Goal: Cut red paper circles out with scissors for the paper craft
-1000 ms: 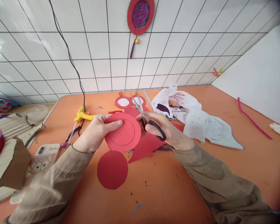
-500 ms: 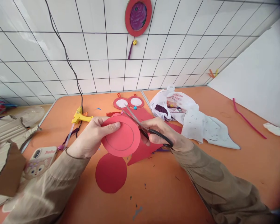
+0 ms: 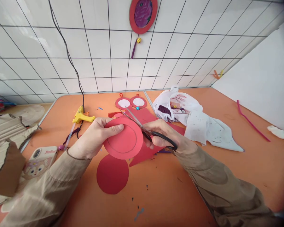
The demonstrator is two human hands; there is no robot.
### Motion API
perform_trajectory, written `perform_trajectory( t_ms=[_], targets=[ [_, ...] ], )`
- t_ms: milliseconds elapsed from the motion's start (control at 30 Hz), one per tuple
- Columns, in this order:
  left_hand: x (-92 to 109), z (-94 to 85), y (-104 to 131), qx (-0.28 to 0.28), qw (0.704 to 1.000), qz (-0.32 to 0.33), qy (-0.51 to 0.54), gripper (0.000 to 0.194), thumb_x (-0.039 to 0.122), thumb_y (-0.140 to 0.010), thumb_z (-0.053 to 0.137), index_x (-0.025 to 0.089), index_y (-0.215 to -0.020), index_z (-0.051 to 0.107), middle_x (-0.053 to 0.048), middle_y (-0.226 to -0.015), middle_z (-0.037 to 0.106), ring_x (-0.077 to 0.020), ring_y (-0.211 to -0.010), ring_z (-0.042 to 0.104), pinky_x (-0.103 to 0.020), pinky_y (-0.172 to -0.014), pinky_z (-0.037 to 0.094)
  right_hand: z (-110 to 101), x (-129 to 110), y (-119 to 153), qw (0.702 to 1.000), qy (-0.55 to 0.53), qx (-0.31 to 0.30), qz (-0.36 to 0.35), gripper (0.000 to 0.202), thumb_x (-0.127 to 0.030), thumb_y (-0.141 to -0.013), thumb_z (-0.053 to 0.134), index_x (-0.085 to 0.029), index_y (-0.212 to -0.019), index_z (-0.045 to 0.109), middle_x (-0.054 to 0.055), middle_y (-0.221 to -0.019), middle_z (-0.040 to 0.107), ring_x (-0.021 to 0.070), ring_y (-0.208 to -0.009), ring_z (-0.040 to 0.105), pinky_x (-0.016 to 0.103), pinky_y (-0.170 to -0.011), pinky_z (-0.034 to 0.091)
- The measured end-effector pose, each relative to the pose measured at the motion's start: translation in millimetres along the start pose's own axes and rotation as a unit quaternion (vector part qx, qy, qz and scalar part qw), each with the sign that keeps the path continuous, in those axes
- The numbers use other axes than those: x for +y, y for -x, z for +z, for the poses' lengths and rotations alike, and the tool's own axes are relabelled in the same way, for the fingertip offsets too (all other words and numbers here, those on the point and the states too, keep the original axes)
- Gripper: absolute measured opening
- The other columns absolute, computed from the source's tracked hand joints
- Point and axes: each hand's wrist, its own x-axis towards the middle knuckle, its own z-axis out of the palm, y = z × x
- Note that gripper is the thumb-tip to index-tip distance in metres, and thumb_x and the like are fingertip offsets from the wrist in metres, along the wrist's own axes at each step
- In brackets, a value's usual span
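Our left hand [image 3: 96,135] holds the circle-marked red disc [image 3: 124,143] between thumb and fingers, above the table [image 3: 177,192] and well in from its far edge. Our right hand [image 3: 166,130] holds the scissors [image 3: 145,129], blades parted, pointing toward that edge.

A round red disc [image 3: 124,141], smooth-edged and flat, is held up at its left side with its broad face toward the viewer, a thin dark circle marked inside its rim and partly covered by a thumb. At its upper right edge, a pair of scissors [image 3: 145,129] with silver blades and black handles stands parted, tips angled up and to the left; whether blade and disc touch is unclear.
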Motion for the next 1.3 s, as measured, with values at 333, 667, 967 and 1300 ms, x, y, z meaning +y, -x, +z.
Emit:
perform_trajectory(
  t_ms=[333,667,967,1300],
  targets=[
    [-1.3,-0.7,0.9,0.029,0.999,-0.001,-0.025,0.014,0.026,-0.074,0.074,0.013,-0.07,0.077,-0.004,-0.058,0.07,-0.0103,-0.048,0.056,-0.018,-0.042,0.041,-1.2,4.3,-1.1,1.0,-0.009,-0.005,-0.016,0.048,-0.06,-0.08,0.061,-0.015,-0.067,0.052,-0.002,-0.059,0.043,0.0085,-0.053,0.039,0.024,-0.048,0.028],
    [-5.2,-4.7,-1.2,0.001,1.0,-0.023,0.007,0.014,0.029,-0.074,0.076,0.015,-0.073,0.078,-0.005,-0.067,0.073,-0.0127,-0.06,0.063,-0.019,-0.053,0.047,-1.9,3.4,-0.4,1.0,-0.012,-0.016,-0.001,0.051,-0.064,-0.078,0.061,-0.014,-0.069,0.051,-0.003,-0.06,0.041,0.0085,-0.054,0.036,0.024,-0.048,0.029],
    [-2.3,-0.3,0.1,0.011,0.999,-0.036,0.014,0.011,0.026,-0.073,0.076,0.016,-0.071,0.078,-0.005,-0.068,0.074,-0.0144,-0.061,0.063,-0.023,-0.058,0.049,-0.6,2.5,-2.9,0.999,-0.015,-0.011,-0.028,0.046,-0.058,-0.08,0.063,-0.013,-0.071,0.055,-0.003,-0.061,0.041,0.0085,-0.055,0.037,0.024,-0.05,0.026],
    [-2.5,-0.7,-0.4,-0.009,0.999,-0.042,0.02,0.011,0.025,-0.077,0.074,0.016,-0.076,0.079,-0.005,-0.071,0.074,-0.0142,-0.066,0.065,-0.02,-0.06,0.05,0.9,-0.1,-3.4,0.999,-0.027,-0.014,-0.025,0.043,-0.054,-0.081,0.065,-0.012,-0.077,0.058,-0.003,-0.061,0.041,0.0088,-0.057,0.034,0.024,-0.052,0.027]
  ],
)
